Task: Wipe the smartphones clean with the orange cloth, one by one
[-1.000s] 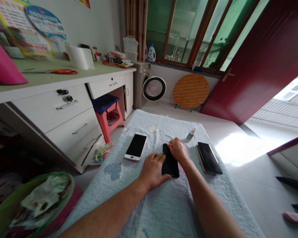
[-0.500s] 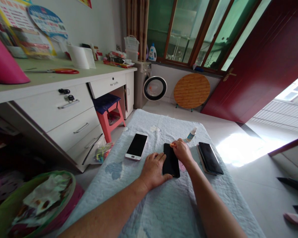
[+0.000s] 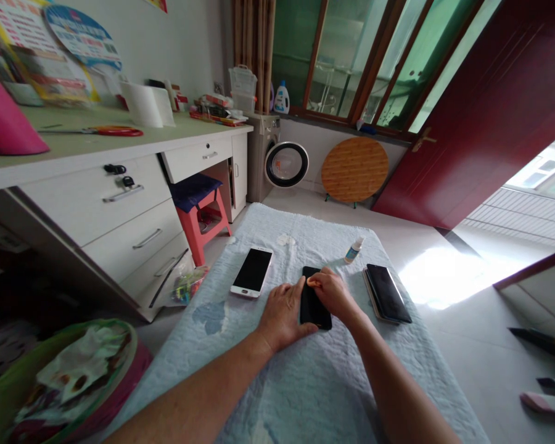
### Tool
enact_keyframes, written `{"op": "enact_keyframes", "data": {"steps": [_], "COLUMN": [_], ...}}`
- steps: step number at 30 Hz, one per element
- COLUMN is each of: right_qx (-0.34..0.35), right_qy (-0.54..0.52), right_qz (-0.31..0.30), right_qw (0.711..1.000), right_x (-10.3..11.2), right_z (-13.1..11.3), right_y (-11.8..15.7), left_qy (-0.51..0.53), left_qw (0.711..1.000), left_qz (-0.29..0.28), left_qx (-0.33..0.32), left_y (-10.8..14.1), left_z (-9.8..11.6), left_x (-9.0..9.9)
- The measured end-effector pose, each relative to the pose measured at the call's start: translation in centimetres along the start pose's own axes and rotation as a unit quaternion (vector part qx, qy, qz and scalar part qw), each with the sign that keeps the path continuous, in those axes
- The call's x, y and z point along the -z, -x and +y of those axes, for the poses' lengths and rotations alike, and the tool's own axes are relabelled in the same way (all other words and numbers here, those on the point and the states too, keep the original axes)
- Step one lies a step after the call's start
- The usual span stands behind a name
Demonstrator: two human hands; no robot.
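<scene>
Pale-blue quilted cloth carries a black smartphone; the left hand, spread wide, braces its edge; the right hand pinches an orange piece.

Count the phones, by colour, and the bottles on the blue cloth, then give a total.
White phones: 1
Black phones: 2
Bottles: 1
Total: 4
The pale layer under the rightmost phone is unclear, so not counted.

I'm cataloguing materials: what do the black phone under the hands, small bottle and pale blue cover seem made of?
Black phone: probably glass or plastic, smooth, dark face. Small bottle: likely plastic, pale moulded-looking top; gloss unclear. Pale blue cover: matt quilted fabric, visibly puckered.
</scene>
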State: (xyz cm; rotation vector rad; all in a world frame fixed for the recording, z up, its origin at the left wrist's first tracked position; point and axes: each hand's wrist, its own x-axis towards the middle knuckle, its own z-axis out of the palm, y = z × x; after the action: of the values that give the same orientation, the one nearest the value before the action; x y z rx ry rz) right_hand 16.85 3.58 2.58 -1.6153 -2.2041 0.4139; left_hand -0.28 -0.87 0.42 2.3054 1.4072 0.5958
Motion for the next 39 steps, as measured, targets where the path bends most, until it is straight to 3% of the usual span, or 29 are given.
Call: {"op": "enact_keyframes", "data": {"steps": [10, 14, 18, 23, 28, 33, 39], "right_qx": [0.101, 0.106, 0.096, 0.049, -0.006, -0.007, 0.050], "right_qy": [-0.090, -0.116, -0.093, -0.037, 0.013, 0.039, -0.002], "right_qz": [-0.182, -0.218, -0.186, -0.067, 0.014, -0.002, -0.070], "right_qw": [0.974, 0.963, 0.973, 0.996, 1.000, 0.999, 0.996], "right_x": [1.9, 2.4, 2.3, 1.5, 0.5, -0.2, 0.3], "right_z": [-2.4, -2.8, -2.1, 0.2, 1.4, 0.5, -0.8], "right_y": [3.2, 3.5, 3.0, 0.5, -2.9, -3.9, -1.2], "left_qy": [-0.029, -0.024, -0.022, -0.009, 0.031, 0.039, 0.030], "left_qw": [0.999, 0.999, 1.000, 1.000, 0.999, 0.998, 0.999], "left_qz": [-0.007, 0.002, -0.003, 0.014, 0.035, 0.031, 0.020], "left_qx": [-0.014, -0.021, -0.013, -0.009, -0.026, -0.025, -0.004], "left_y": [-0.1, -0.2, -0.2, -0.1, -0.1, -0.3, -0.2], "left_z": [-0.4, -0.6, -0.5, -0.3, -0.5, -0.4, -0.3], "left_x": [-0.3, -0.3, -0.5, -0.5, -0.4, -0.3, -0.4]}}
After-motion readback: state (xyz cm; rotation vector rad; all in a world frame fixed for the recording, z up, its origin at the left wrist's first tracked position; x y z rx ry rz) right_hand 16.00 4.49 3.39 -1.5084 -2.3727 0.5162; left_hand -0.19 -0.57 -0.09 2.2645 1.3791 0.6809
